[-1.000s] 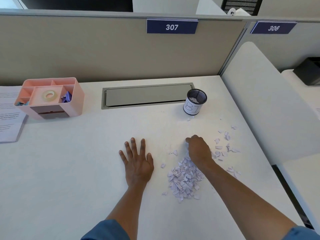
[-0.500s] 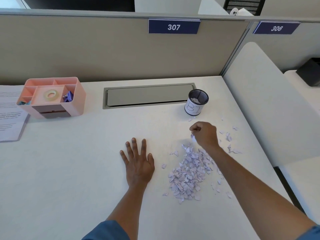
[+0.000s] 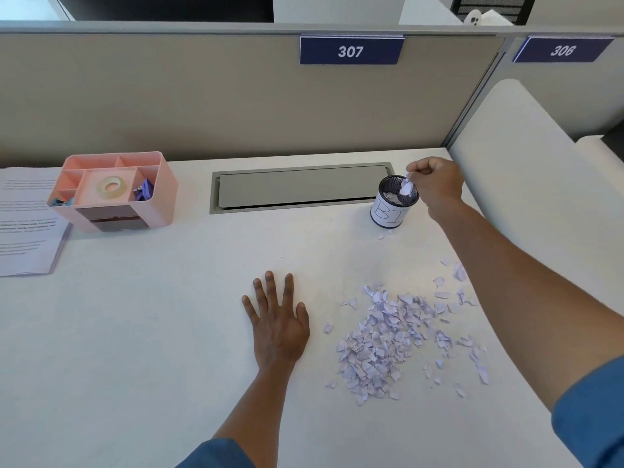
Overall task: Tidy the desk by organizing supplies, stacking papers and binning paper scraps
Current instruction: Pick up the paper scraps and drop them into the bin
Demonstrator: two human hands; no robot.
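A pile of torn pale paper scraps (image 3: pixel 388 339) lies on the white desk (image 3: pixel 152 332), right of centre, with loose bits spread to its right. My left hand (image 3: pixel 277 319) rests flat on the desk, fingers apart, just left of the pile. My right hand (image 3: pixel 435 184) hovers over the small black mesh cup labelled as a bin (image 3: pixel 393 206), fingers pinched on a few scraps (image 3: pixel 408 187) that hang over the cup's mouth. Some scraps lie inside the cup.
A pink desk organizer (image 3: pixel 114 190) holding a tape roll (image 3: pixel 109 186) and clips stands at the back left. Printed papers (image 3: pixel 23 224) lie beside it at the left edge. A grey cable hatch (image 3: pixel 300 187) is set into the desk's back. A white side panel (image 3: pixel 526 184) borders the right.
My right hand pinched up scraps from the pile, lifted and travelled back to the bin cup. My left hand stayed flat on the desk.
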